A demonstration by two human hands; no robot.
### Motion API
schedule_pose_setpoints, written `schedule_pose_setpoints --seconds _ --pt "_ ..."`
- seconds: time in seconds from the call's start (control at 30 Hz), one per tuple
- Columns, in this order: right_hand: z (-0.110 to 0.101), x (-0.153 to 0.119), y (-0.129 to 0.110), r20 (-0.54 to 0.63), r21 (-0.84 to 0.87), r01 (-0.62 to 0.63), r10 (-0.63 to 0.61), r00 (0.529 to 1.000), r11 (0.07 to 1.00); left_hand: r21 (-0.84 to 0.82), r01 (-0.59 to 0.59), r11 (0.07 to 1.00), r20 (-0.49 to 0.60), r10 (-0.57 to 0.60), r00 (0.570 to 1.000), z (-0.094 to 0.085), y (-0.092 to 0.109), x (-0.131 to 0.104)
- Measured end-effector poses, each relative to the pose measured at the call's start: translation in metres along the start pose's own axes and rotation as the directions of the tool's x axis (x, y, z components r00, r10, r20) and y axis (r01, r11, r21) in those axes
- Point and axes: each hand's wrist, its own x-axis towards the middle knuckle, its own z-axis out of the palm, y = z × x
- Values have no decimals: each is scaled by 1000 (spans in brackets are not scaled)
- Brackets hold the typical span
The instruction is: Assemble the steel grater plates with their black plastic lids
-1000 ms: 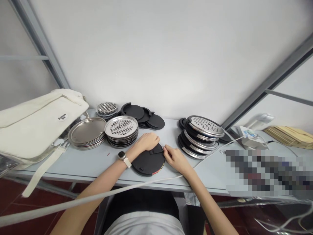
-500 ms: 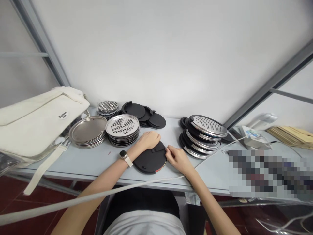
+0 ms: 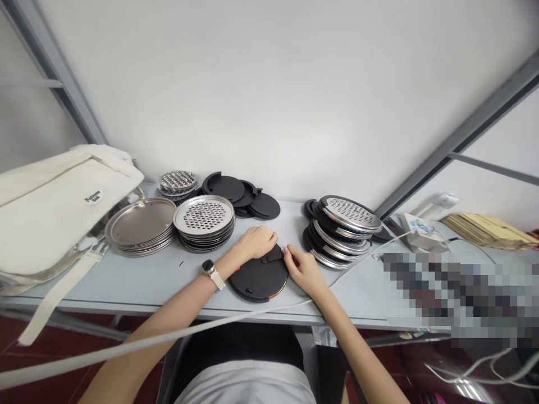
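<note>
A round black disc [image 3: 261, 280] lies flat on the table near its front edge, with a red and yellow strip on its lower right rim. My left hand [image 3: 259, 241], with a watch at the wrist, rests closed on the disc's far edge. What its fingers hold is hidden. My right hand [image 3: 301, 266] is at the disc's right edge, its thumb and forefinger pinched on a tiny shiny piece beside the dark tab. Behind my left hand stands a stack of perforated metal discs [image 3: 204, 216].
Plain metal plates [image 3: 141, 221] and a white bag [image 3: 59, 207] are at the left. Black discs [image 3: 265, 206] lie by the wall. Stacked black-and-metal discs [image 3: 351, 214] stand right of my hands. A white cable [image 3: 168, 335] crosses in front. Yellow envelopes [image 3: 484, 230] lie far right.
The view has shifted slightly, so the objects appear further left. My right hand is a little higher at the disc's edge; my left hand stays on the disc.
</note>
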Motion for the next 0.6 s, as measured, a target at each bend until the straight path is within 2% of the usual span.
schedule_pose_setpoints --seconds 0.2,0.37,0.6 --pt "2 1 3 -52 -13 -27 26 998 1000 13 20 1000 -135 -18 991 -3 -1 0" --pt "4 1 4 -76 4 -31 32 997 1000 17 27 999 -291 -21 956 -9 0 -1" --pt "5 1 6 -35 -1 -12 11 999 1000 -1 -26 1000 -365 24 931 -25 10 -5"
